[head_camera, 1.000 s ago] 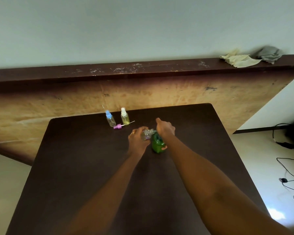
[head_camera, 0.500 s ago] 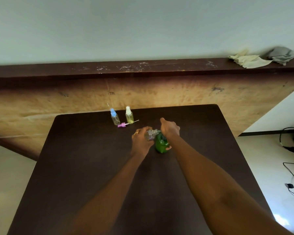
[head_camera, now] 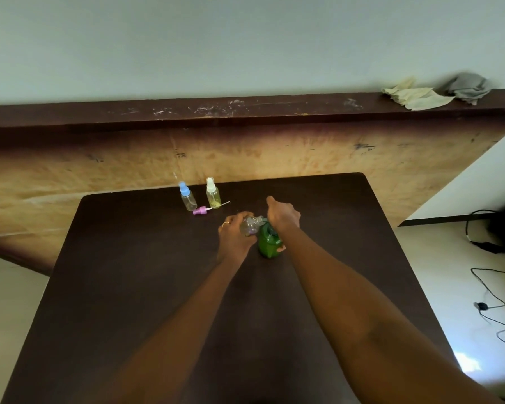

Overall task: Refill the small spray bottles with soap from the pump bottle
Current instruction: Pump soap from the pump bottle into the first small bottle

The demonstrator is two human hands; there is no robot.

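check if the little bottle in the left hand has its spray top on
Off. The clear bottle the left hand holds shows no cap, and a purple spray top lies loose on the table.

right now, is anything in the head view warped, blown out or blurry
Head view: the wide lens bows the wooden ledge and splays the table edges; head view: a bright floor patch is blown out; head view: the clear small bottle in the left hand looks soft against the green pump bottle.
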